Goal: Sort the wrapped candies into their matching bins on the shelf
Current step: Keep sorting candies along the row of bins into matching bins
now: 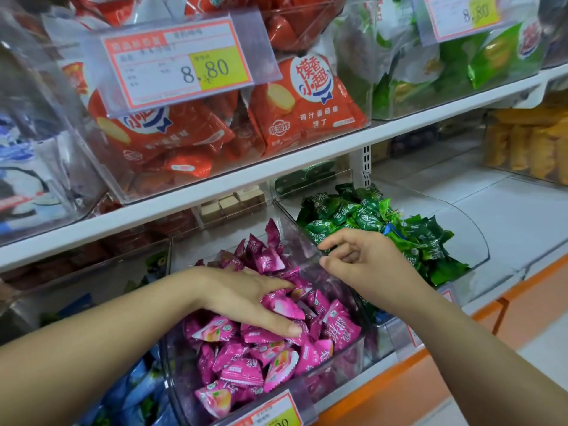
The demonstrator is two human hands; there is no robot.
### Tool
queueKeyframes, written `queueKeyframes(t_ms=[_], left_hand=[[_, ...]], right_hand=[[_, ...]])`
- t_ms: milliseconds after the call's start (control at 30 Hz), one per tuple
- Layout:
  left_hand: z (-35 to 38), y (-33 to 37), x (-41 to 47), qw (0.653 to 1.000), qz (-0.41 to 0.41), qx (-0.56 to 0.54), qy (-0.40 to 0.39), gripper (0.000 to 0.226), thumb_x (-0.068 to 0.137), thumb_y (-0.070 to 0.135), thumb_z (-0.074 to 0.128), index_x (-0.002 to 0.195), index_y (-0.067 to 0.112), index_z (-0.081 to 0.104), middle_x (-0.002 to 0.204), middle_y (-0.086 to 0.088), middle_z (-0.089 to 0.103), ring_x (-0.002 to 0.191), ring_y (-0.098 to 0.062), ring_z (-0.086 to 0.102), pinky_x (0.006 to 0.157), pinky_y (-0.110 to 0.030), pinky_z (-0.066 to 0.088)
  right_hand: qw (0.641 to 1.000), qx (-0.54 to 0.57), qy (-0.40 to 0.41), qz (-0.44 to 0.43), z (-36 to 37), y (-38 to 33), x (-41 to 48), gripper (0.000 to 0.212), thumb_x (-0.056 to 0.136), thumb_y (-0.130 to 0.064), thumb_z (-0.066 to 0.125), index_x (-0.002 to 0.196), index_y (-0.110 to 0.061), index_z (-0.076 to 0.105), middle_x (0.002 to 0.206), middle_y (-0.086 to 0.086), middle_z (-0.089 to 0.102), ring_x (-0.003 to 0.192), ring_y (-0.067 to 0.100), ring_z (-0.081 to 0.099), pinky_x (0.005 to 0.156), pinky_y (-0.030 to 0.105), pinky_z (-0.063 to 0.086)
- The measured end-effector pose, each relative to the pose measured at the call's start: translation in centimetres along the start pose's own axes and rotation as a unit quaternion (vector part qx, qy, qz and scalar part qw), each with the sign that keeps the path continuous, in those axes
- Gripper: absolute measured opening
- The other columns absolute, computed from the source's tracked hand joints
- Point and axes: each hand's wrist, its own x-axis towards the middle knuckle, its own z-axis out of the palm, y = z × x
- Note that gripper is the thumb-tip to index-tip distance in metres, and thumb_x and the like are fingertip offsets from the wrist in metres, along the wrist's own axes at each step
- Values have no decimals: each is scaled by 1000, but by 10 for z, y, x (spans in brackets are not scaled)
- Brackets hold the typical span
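Pink wrapped candies point(246, 364) fill a clear bin point(310, 392) on the lower shelf. My left hand point(242, 296) lies on top of the pile, its fingers and thumb curled round a pink candy point(285, 305). To the right, a second clear bin point(467, 235) holds green wrapped candies point(362, 216). My right hand point(365, 259) hovers over the clear wall between the two bins. Its fingers are loosely curled and I see nothing in them. A single blue wrapper point(389, 229) lies among the green candies.
Blue wrapped candies point(138, 388) sit in a bin at lower left. The white shelf edge point(215, 192) overhangs the bins, with red snack bags point(307, 112) and green bags point(430, 72) above. A price tag point(270, 416) hangs on the pink bin's front. Yellow packs point(528, 149) stand at far right.
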Motion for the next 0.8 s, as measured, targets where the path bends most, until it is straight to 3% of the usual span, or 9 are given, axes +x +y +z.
queueKeyframes(t_ms=[267,433,600,800], left_hand=[[20,-4,-3,994,29,74,76,86,79,78,42,149,45,3,159,9,13,146,-12,7,119,-45,-1],[24,-6,-8,994,22,64,89,86,79,77,44,148,47,4,158,9,15,145,-12,13,118,-43,14],[24,-8,-11,993,13,63,100,88,79,77,45,150,42,7,158,6,18,144,-14,16,116,-35,21],[20,-23,-9,994,-5,24,109,82,80,75,45,148,46,10,156,4,24,142,-15,22,112,-29,24]], right_hand=[[1000,4,-4,1,-1,-1,-1,13,83,-17,69,96,-23,68,73,-5,68,62,-3,59,63,10,49],[1000,3,-4,1,-1,-1,-1,14,83,-19,70,96,-23,68,74,-5,68,62,0,60,65,13,51],[1000,3,-4,-5,-1,-2,-2,15,83,-18,70,97,-21,69,78,2,69,70,12,63,70,20,53],[1000,4,-2,-2,-1,-2,-1,14,82,-19,71,96,-21,69,74,-1,68,62,-1,58,66,11,50]])
